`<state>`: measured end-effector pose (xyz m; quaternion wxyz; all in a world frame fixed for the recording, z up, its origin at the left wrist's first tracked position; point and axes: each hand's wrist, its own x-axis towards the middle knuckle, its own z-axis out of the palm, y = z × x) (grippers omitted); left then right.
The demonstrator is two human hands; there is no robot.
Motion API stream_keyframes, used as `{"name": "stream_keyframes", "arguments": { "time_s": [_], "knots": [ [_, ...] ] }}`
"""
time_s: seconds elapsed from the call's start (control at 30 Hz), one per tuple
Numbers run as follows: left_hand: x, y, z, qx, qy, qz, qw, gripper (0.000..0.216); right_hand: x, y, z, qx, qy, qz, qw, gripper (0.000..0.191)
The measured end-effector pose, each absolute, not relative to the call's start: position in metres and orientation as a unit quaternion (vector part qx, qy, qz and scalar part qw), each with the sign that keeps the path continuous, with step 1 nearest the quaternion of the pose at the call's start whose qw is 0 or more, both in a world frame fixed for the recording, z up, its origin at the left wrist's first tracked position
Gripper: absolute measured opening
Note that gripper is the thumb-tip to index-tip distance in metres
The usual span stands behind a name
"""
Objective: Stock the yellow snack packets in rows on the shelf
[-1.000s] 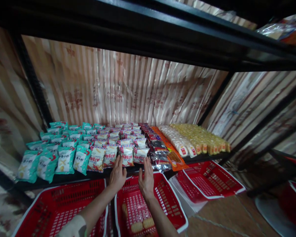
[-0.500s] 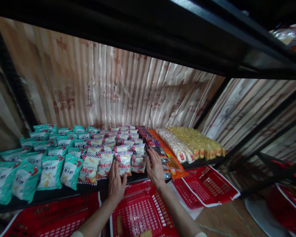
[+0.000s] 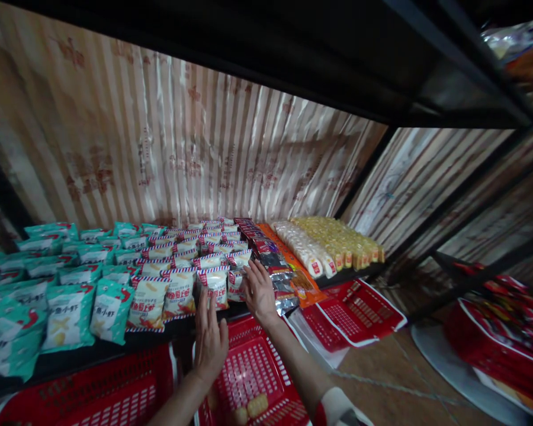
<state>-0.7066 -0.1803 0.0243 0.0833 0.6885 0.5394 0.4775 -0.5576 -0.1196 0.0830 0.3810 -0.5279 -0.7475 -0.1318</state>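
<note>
My left hand (image 3: 211, 342) is open, its fingers stretched up before the front row of white snack bags with red lettering and striped edges. Its fingertips overlap the lower part of one white bag (image 3: 214, 286); whether they touch it is unclear. My right hand (image 3: 259, 292) reaches the right end of that row, fingers extended, partly covering the end bag (image 3: 236, 285). No bag is gripped in either hand. Teal snack bags (image 3: 70, 316) stand in rows left of the white ones. Dark purple packets (image 3: 266, 247) and orange packets (image 3: 305, 285) lie just right of my right hand.
Below the shelf are a red basket (image 3: 260, 355) holding a few tan pieces, another red basket (image 3: 115, 378) at left and one (image 3: 359, 313) at right. Clear-wrapped rolls (image 3: 298, 247) and yellow packs (image 3: 342, 239) fill the shelf's right part. A black upper shelf (image 3: 293, 77) hangs overhead.
The view has swung right, so the shelf goods appear further left. My right hand has shifted over the end white bag. My left hand sits slightly lower against the front row.
</note>
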Motion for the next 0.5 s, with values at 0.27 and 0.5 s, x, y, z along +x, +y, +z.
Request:
{"name": "stream_keyframes", "arguments": {
  "time_s": [0.27,0.5],
  "knots": [
    [-0.613,-0.221,0.030,0.517,0.573,0.567,0.289,0.041,-0.547,-0.114,0.073,-0.523,-0.754,-0.139,0.373,0.036],
    [-0.606,-0.203,0.049,0.474,0.578,0.618,0.243,0.041,-0.540,-0.104,0.097,-0.501,-0.763,-0.119,0.391,0.036]
  ]
}}
